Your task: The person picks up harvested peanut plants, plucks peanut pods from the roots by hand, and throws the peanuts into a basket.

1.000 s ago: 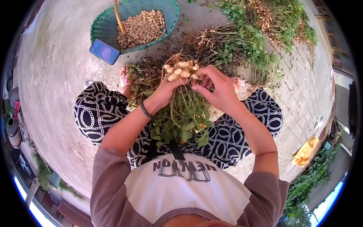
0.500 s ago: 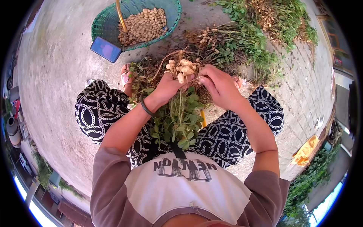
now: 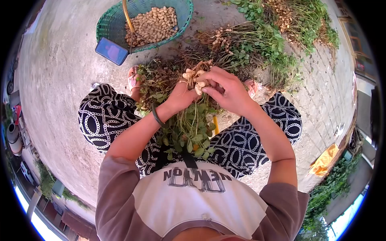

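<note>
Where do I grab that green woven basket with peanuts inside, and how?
Probably by the basket's golden-brown handle, from above: it curves up over the peanuts. Avoid the near side, where the flat, blue-screened phone is.

Peanuts: in the basket, ahead-left of me.
Phone: at the basket's near-left rim.
Plant heap: on the ground, right of the basket.

Leafy green peanut plant, pale pods clustered at brown roots, foliage between the knees
</note>
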A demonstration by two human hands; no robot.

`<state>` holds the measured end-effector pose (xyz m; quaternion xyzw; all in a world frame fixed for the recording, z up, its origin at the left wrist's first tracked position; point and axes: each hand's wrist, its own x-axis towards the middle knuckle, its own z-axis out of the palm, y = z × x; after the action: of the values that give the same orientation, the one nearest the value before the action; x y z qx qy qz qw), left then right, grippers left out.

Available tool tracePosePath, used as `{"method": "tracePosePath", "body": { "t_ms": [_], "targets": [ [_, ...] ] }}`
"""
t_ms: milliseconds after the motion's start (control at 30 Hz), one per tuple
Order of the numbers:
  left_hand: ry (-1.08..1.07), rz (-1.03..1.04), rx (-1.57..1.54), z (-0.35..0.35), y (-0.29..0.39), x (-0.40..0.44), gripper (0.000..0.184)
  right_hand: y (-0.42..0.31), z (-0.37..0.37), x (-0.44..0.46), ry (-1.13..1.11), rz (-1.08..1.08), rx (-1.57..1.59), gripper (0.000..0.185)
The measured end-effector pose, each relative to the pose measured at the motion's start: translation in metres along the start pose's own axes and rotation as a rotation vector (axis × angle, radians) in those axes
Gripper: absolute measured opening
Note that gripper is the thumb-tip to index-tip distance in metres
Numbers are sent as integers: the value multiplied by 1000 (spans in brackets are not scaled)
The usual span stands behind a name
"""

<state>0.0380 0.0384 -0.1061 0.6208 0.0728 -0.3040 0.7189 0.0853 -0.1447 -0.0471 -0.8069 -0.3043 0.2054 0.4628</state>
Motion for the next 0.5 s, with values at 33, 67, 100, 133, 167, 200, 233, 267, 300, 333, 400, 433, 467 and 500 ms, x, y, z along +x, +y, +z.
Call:
{"method": "tracePosePath", "body": {
  "t_ms": [33,67,100,133,167,200,233,267,300,333,400,433,467,500],
  "targets": [
    [-14,11,-42,-1,-5,2,30,-1,-1,-1,-4,22,-49,19],
    [-21,21,-82,-3,-8,2,31,-3,-2,-1,-11,40,-94,17],
    [23,113,-37,-1,-10,3,31,-5,-2,-1,-18,55,-136,15],
    [70,205,10,3,-12,5,31,-6,-2,-2,-27,67,-178,15],
    [117,297,57,3,-13,5,32,-4,0,-6,-20,149,51,13],
    [114,224,56,-2,-13,4,33,-2,3,-9,-22,140,152,13],
    [114,153,52,-8,-12,7,34,1,3,-11,-28,131,249,14],
    [115,83,47,-13,-12,7,35,3,3,-12,-36,121,347,14],
    [130,127,-23,-9,-13,8,35,1,1,-12,-15,236,675,14],
    [105,110,10,-8,-17,10,37,8,-6,-10,-19,255,887,12],
    [51,200,50,-7,-30,14,33,11,-12,-7,-17,237,899,11],
    [68,188,-4,-6,-37,16,30,8,-11,-5,6,261,999,11],
    [85,176,-58,-4,-35,16,28,0,-10,-2,29,285,1099,11],
    [102,164,-111,-4,-35,15,26,-4,-9,0,54,309,1200,10]
  ]
}}
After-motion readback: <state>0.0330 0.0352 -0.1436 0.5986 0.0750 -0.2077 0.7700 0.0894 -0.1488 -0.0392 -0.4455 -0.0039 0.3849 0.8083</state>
